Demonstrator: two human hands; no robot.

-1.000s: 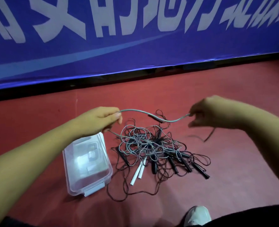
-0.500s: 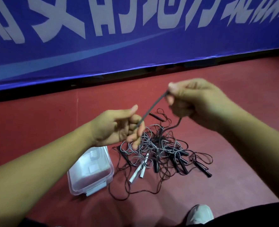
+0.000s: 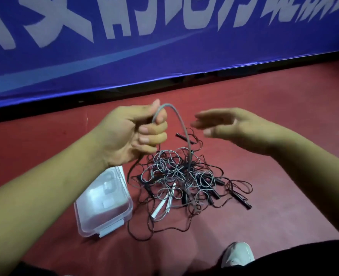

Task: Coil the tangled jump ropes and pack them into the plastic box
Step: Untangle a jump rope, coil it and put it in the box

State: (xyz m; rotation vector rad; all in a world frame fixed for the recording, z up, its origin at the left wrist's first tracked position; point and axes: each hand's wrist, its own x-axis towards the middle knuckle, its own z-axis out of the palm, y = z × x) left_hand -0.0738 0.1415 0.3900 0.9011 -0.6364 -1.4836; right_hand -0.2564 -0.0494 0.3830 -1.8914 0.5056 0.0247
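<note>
Head cam, closest first: my shoe (image 3: 238, 253) pokes in at the bottom edge. Past it the clear plastic box (image 3: 105, 204) sits on the red floor (image 3: 284, 156), just left of the jump ropes (image 3: 184, 180), 1 messy pile of grey and dark cords with 2 white handles (image 3: 162, 204) on the box side. Above the pile my left hand (image 3: 132, 134) is fisted around a grey rope (image 3: 182, 124) that arches over into the tangle. My right hand (image 3: 234, 126) hangs beside it, fingers straight, holding nothing. Blue banner (image 3: 164, 56) behind.
</note>
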